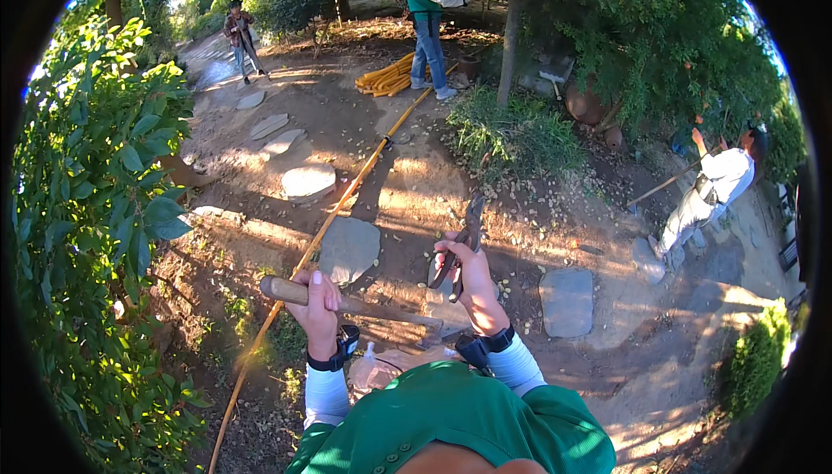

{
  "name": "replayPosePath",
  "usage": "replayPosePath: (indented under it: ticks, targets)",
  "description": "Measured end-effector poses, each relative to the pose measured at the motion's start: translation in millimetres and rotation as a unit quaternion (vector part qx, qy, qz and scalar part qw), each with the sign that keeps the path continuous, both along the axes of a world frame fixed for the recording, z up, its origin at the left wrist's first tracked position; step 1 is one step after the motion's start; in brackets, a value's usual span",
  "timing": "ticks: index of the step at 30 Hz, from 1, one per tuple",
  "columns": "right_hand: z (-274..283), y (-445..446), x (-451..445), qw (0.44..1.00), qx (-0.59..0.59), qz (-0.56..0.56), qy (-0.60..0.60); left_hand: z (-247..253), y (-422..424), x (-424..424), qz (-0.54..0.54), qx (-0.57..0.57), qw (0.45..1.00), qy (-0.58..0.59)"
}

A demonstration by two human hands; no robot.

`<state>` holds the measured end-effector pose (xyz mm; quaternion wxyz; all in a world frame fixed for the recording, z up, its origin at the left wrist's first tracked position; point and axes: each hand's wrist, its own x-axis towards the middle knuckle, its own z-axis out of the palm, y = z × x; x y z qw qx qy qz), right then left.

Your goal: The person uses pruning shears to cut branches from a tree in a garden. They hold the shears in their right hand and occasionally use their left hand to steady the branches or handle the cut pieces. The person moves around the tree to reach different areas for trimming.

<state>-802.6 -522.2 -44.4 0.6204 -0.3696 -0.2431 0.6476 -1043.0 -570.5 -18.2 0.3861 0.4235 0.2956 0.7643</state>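
My left hand is closed round a wooden tool handle, which runs to the right across my front; its far end has a grey metal head, partly hidden. In my right hand is a pair of dark, rusty hand pruners, with the jaws pointing up and away from me. Below and between my forearms lies a pinkish plastic bag. A long yellow hose passes beyond and to the left of my left hand.
Flat stepping stones cross the dirt slope. A leafy bush fills the left. One person stands by coiled yellow hose; another stands far left. At right a bent person holds a long-handled tool.
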Motion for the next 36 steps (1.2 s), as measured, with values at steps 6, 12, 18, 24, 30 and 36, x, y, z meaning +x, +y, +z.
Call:
replayPosePath:
  ticks: [6,12,18,24,30,36]
  targets:
    - [-1.5,36.4,-14.1,1.000,0.007,0.013,-0.007,24.5,13.4,-15.8,0.000,0.041,0.998,0.049]
    - [-0.6,83.6,-17.3,1.000,-0.011,0.007,0.016,22.7,58.3,-23.1,0.059,0.058,0.994,0.072]
    - [-1.2,152.8,-11.2,1.000,-0.010,0.022,0.002,2.8,131.5,-14.9,0.147,0.021,0.984,0.102]
    - [-17.5,225.2,18.8,0.999,-0.022,0.024,0.011,-19.2,217.6,-4.2,0.237,-0.069,0.955,0.165]
    - [-23.6,293.7,60.0,0.999,-0.025,0.020,-0.010,-22.3,306.7,5.1,0.323,-0.160,0.910,0.204]
    - [-16.1,340.5,100.7,0.999,0.033,0.020,-0.009,-27.0,388.4,-9.8,0.367,-0.103,0.920,0.091]
